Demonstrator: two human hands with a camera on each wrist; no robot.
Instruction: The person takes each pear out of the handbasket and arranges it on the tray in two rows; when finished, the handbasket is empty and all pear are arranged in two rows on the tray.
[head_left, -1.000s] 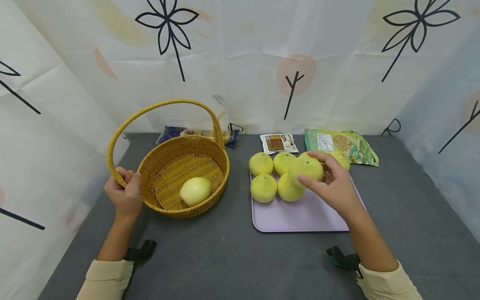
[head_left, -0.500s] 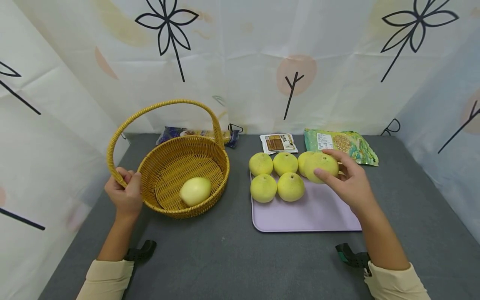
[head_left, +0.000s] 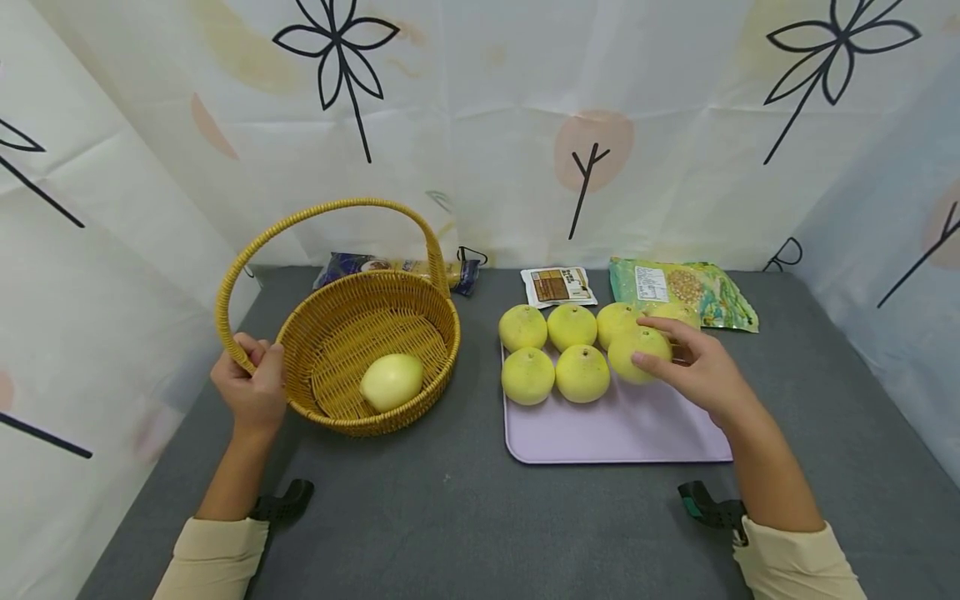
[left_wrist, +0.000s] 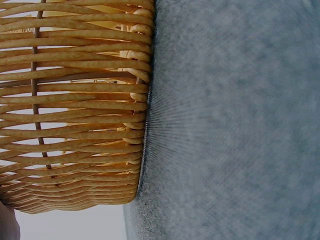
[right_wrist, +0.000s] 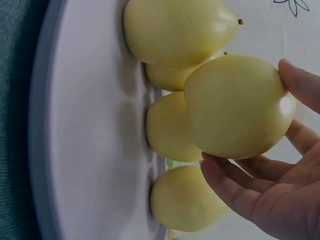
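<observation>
My left hand [head_left: 251,387] grips the lower left end of the arched handle on a yellow wicker basket [head_left: 300,367]; the left wrist view shows the basket's woven side [left_wrist: 75,115] close up. A pale melon [head_left: 392,382] lies inside the basket. On the right, my right hand [head_left: 701,371] holds another round, pale yellow melon [right_wrist: 237,107] between thumb and fingers, a little above a lilac tray [head_left: 615,433]. Several like melons stand in two rows on the tray, among them a front one [head_left: 582,374] left of the held melon. One behind my fingers is partly hidden.
Along the back of the grey table [head_left: 465,517] lie a dark blue packet [head_left: 465,275] behind the basket, a small white and brown packet [head_left: 558,287] and a green bag [head_left: 697,292] behind the tray. Patterned white cloth [head_left: 495,125] hangs behind and at both sides.
My right hand has carried the melon rightward, then lowered it toward the tray beside the front-row melons. The left hand and basket have stayed put.
</observation>
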